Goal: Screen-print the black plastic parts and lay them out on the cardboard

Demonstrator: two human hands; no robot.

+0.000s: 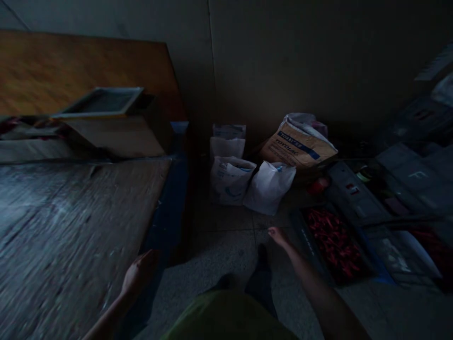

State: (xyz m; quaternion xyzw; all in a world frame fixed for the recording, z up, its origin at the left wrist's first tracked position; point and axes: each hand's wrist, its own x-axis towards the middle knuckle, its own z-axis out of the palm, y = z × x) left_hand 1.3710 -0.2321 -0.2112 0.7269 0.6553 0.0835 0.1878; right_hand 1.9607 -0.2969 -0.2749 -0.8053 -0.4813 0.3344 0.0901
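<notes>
My left hand (140,268) is beside the right edge of a worn wooden table (88,208), above its blue side. Its fingers are dark and smeared, and nothing clearly shows in them. Over the tiled floor, my right hand (278,235) hangs with fingers curled in and no object visible in it. Nearest to that hand are a white sack (271,189) and a crate (304,236) of red pieces (334,243) too blurred to name. Another white sack (231,182), with print on it, stands to the left of the first.
A box (120,134) sits at the table's back edge, before an orange-brown board (85,71). A brown printed paper sack (297,144) leans near the wall (255,61). Several grey crates (357,191) crowd the right side. My feet stand between table and crates.
</notes>
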